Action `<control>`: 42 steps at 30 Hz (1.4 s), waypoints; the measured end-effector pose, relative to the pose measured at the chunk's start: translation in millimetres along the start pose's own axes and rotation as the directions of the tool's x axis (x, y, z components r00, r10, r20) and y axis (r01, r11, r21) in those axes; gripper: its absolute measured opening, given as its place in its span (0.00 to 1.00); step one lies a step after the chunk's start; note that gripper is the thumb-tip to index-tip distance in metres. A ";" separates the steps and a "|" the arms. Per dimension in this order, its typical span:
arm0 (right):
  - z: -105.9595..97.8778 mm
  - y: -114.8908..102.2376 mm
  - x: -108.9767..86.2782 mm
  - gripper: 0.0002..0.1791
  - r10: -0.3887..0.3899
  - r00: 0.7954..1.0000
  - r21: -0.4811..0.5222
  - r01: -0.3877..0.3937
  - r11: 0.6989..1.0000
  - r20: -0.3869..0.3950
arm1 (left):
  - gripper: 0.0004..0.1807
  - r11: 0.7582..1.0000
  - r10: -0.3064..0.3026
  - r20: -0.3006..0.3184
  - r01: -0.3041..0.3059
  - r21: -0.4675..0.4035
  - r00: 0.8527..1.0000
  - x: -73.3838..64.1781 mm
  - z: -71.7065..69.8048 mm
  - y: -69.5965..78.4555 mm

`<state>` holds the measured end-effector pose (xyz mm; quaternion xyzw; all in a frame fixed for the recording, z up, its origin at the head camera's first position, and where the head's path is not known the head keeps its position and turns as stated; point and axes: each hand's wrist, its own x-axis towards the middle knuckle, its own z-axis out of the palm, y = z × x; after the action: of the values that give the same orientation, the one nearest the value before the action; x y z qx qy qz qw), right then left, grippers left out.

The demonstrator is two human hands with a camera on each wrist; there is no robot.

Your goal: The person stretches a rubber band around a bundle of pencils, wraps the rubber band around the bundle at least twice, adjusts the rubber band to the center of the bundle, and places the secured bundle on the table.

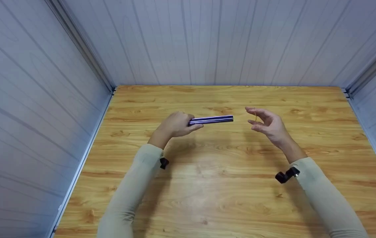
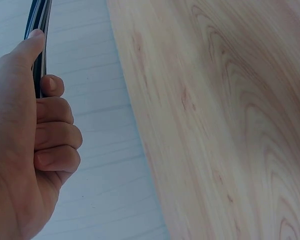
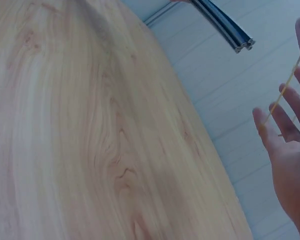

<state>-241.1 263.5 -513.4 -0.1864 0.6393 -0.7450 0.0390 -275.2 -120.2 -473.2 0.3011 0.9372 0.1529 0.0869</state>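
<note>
In the head view's centre, the left hand (image 1: 176,125) grips a bundle of purple rods (image 1: 212,119), long axis nearly level, free end pointing rightward at the right hand (image 1: 271,126), which stands apart, fingers spread inside a stretched rubber band (image 1: 255,115).

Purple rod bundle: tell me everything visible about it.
The purple rod bundle is several slender, straight rods side by side, glossy and dark, bluish in the wrist views; their material is unclear. The left grip holds one end; the free ends, roughly level, point toward the right grip, which does not touch it. It is held above the wooden table.
</note>
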 end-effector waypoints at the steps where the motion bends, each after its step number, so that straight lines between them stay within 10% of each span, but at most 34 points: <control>1: -0.1 0.9 -0.6 0.31 0.003 1.000 -0.003 -0.003 1.000 0.005 | 0.30 1.000 0.002 0.000 -0.002 0.001 1.000 0.0 -0.5 -0.3; 42: 45.8 15.3 20.9 0.30 -0.143 0.986 0.038 0.140 0.989 0.090 | 0.30 0.999 0.026 0.023 -0.027 0.027 0.999 20.0 0.3 25.5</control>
<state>-248.3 211.6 -518.3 -0.2652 0.6100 -0.7465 0.0185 -277.5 -88.6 -466.3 0.3165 0.9341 0.1380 0.0912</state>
